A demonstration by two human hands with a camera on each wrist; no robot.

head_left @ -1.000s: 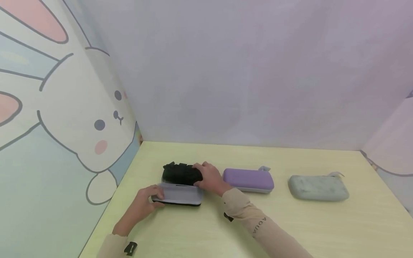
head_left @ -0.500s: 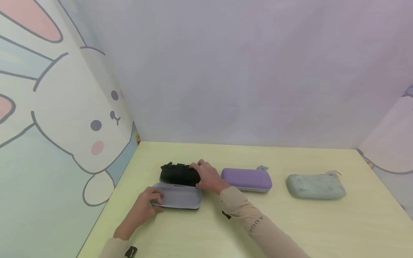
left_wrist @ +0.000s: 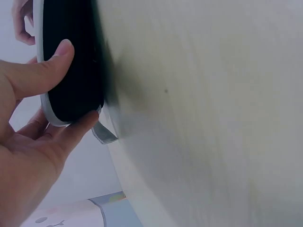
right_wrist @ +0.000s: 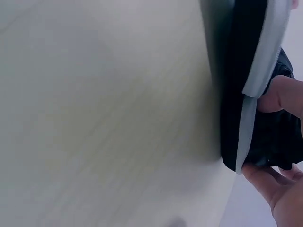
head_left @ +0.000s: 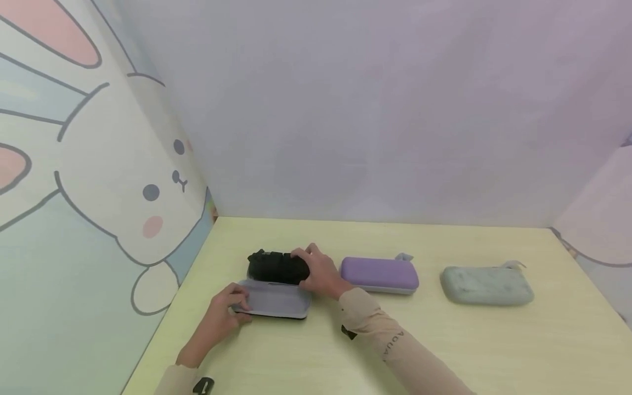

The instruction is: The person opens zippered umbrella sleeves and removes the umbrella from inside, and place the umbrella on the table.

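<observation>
A black zip case lies unfolded on the table, its grey-lined lid toward me. In the back half sits a black folded fabric bundle whose kind I cannot make out. My left hand pinches the lid's left end; the left wrist view shows the thumb on the black outer shell and fingers at the rim. My right hand grips the bundle's right end. In the right wrist view its thumb is tucked in by the hinge, and other fingers reach round the end near the case's rim.
Just right of my right hand lies a closed purple case with a small strap loop. Farther right is a grey-green case. The pale table meets a plain wall at the back and a rabbit-patterned wall on the left.
The lid has tipped slightly lower toward the table at its front edge, and my left hand with it. My right hand stays at the bundle's right end.
</observation>
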